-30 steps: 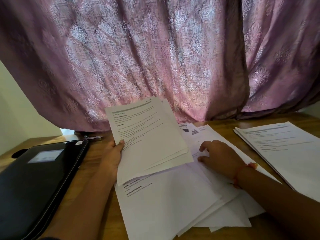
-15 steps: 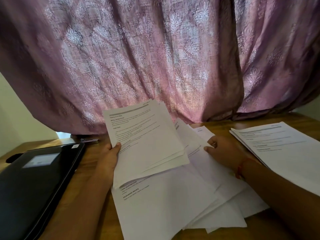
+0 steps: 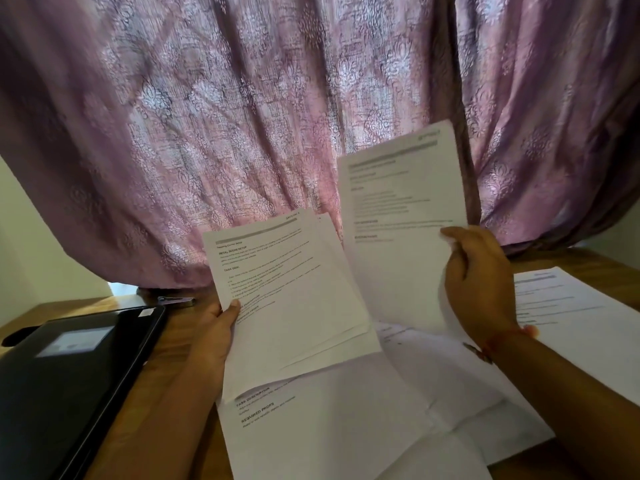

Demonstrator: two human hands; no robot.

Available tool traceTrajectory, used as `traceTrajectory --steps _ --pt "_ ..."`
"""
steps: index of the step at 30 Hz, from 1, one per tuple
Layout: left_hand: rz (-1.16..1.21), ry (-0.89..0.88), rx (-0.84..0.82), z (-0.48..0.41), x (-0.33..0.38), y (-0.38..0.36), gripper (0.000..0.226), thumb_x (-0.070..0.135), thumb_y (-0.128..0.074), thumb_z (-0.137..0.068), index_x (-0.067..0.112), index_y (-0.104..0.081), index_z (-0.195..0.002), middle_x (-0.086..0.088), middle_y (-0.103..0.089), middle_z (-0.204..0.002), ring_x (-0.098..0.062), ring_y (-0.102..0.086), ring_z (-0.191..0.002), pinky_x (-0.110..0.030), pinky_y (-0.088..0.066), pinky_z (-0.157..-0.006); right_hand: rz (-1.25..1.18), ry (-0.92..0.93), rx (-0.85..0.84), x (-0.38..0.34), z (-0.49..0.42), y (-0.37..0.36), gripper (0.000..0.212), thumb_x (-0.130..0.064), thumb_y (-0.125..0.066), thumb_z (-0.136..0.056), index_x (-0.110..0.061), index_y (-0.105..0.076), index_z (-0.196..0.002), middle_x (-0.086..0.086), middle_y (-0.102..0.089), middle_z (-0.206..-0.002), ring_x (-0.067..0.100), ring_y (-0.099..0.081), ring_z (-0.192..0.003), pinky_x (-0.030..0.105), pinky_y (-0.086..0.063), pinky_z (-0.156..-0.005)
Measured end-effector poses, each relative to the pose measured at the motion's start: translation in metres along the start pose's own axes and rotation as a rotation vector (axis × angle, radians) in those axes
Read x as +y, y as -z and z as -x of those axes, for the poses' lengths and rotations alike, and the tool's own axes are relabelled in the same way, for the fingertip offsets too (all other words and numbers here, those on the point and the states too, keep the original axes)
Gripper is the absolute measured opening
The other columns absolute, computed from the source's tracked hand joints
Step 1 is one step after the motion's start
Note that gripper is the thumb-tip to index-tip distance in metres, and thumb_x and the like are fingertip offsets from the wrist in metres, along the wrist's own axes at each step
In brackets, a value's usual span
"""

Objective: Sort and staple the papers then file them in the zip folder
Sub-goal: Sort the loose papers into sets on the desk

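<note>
Two hands (image 3: 211, 341) (image 3: 481, 282) gripping papers (image 3: 398, 209), print blurred

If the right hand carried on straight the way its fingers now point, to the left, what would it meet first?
Probably the sheaf of papers that the left hand holds up; the right hand grips a single sheet beside it, though depth between them is unclear.

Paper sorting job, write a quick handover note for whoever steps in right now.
Left hand grips a small sorted bundle, raised. Right hand holds one sheet up.
Loose papers lie spread on the table; another stack sits at right. Black zip folder lies at left, stapler behind it.
Done: some sorting. Left: finish sorting, staple, file.
</note>
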State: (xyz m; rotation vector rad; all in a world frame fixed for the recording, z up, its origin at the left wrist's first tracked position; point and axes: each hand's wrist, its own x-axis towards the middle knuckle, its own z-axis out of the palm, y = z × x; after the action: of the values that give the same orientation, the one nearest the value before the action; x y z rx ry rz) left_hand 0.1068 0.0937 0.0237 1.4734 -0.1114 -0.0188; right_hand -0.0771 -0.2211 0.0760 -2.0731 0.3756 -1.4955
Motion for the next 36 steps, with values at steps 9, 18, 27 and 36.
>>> traceTrajectory --steps 9,18,27,36 --pt "0.084 -0.04 -0.028 0.009 0.01 -0.009 0.017 0.019 -0.055 -0.104 0.023 -0.065 -0.117 -0.001 -0.074 -0.106 -0.024 -0.07 -0.096 -0.035 -0.054 -0.074 -0.293 -0.108 -0.138 -0.011 0.01 -0.01 0.043 -0.004 -0.055 -0.096 -0.024 -0.054 -0.134 -0.005 -0.05 -0.139 0.002 -0.045 -0.126 0.02 -0.041 -0.107" --pt "0.15 -0.053 -0.069 0.021 0.011 -0.025 0.013 0.015 -0.056 -0.102 0.024 -0.066 -0.106 -0.001 -0.076 -0.099 -0.021 -0.071 -0.087 -0.035 -0.055 -0.073 -0.62 -0.443 -0.506 -0.011 0.025 -0.024 0.043 -0.018 -0.054 -0.099 -0.034 -0.041 -0.136 -0.013 -0.068 -0.117 0.014 -0.068 -0.105 0.03 -0.059 -0.078" --pt "0.098 -0.114 -0.085 0.024 0.007 -0.036 0.011 0.014 -0.06 -0.1 0.017 -0.063 -0.11 0.0 -0.077 -0.103 -0.011 -0.076 -0.08 -0.022 -0.058 -0.061 -0.782 -0.535 -0.756 -0.033 0.03 -0.011 0.035 -0.028 -0.032 -0.107 -0.018 -0.046 -0.137 -0.013 -0.053 -0.129 0.007 -0.056 -0.118 0.001 -0.045 -0.071" --pt "0.178 -0.211 -0.263 0.049 0.022 -0.051 0.034 0.018 -0.052 -0.103 0.01 -0.058 -0.135 -0.007 -0.069 -0.129 -0.027 -0.065 -0.121 -0.043 -0.049 -0.103 -0.269 -0.182 -0.64 -0.026 0.034 -0.024 0.034 -0.026 -0.053 -0.1 -0.029 -0.051 -0.134 -0.015 -0.058 -0.127 0.004 -0.056 -0.118 0.027 -0.048 -0.101"
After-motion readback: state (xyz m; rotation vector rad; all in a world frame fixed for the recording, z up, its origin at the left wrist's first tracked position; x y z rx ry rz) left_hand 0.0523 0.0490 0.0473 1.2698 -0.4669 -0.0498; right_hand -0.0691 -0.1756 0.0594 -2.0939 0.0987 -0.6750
